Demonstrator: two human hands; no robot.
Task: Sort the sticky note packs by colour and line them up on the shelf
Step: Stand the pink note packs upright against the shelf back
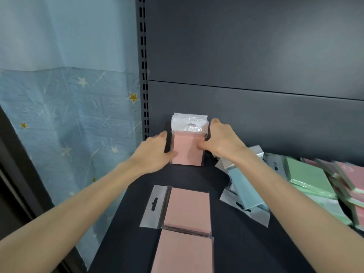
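Nearest me, two pink packs [187,208] lie flat in a line on the dark shelf [126,243]. To the right I see blue packs [243,190], then a loose heap [315,180] of green and pink ones. Farther in, my left hand [153,152] and right hand [222,140] clasp an upright pink stack [188,149] from either side, thumbs on its front. The stack stands against the back panel [256,56].

so the upright pink packs [187,149] at back centre have clear wrap with whitish tops, and two flat pink packs [187,207] sit lower centre. right side has pale blue packs [244,190], a mint green pack [309,176] and some stray pink packs [352,172]. shelf [216,174] is dark slate grey, wall covering [69,115] on the left is light blue with gold and white stars
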